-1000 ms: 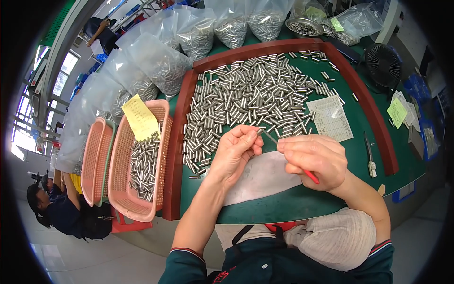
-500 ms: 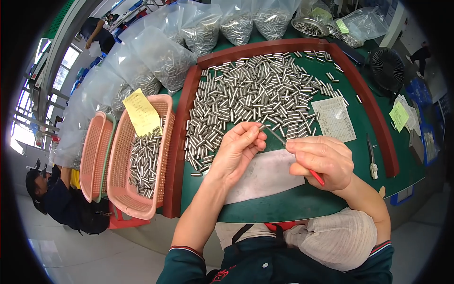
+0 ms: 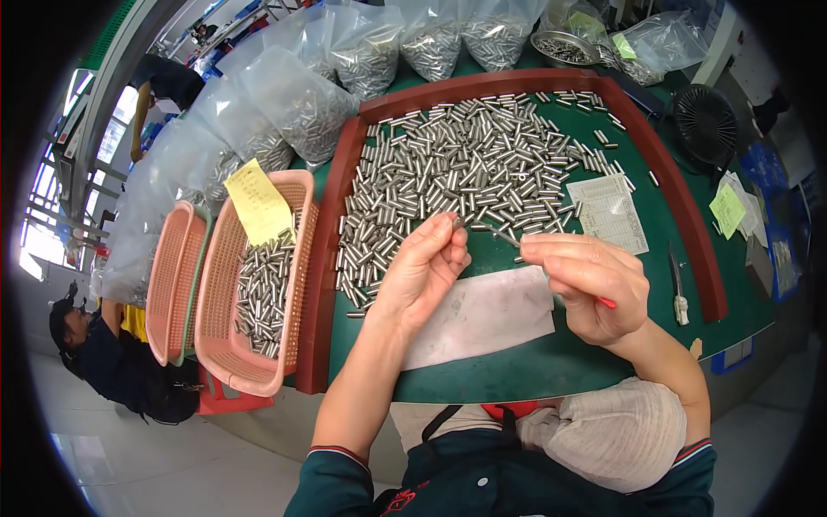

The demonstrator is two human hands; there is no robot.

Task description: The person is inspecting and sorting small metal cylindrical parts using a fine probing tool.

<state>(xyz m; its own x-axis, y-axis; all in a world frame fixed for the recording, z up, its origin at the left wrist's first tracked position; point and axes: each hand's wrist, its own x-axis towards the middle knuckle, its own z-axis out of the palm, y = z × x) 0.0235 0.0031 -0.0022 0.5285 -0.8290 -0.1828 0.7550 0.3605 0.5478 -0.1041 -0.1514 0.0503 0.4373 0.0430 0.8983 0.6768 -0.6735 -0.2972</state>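
My left hand (image 3: 425, 271) is closed, pinching a small metal cylinder (image 3: 459, 222) between thumb and fingertips, just above the near side of the cylinder pile. In my right hand (image 3: 596, 280) is a thin metal pick (image 3: 505, 235) with a red end (image 3: 607, 302) showing below the fingers. Its tip points left at the held cylinder, with a small gap between them. Under both hands lies a whitish cloth or sheet (image 3: 482, 319) on the green tabletop (image 3: 551, 358). The large pile of loose metal cylinders (image 3: 465, 159) spreads beyond my hands.
A dark red frame (image 3: 349, 185) borders the pile. At left stand pink baskets (image 3: 226, 332), one holding cylinders and a yellow note (image 3: 258, 202). Filled plastic bags (image 3: 366, 52) line the back. At right are a printed sheet (image 3: 607, 214), tweezers (image 3: 676, 284) and a black fan (image 3: 705, 129).
My left hand has moved a little left and up with the cylinder, away from the pick's tip. The right hand has turned slightly, and more of the whitish sheet shows.
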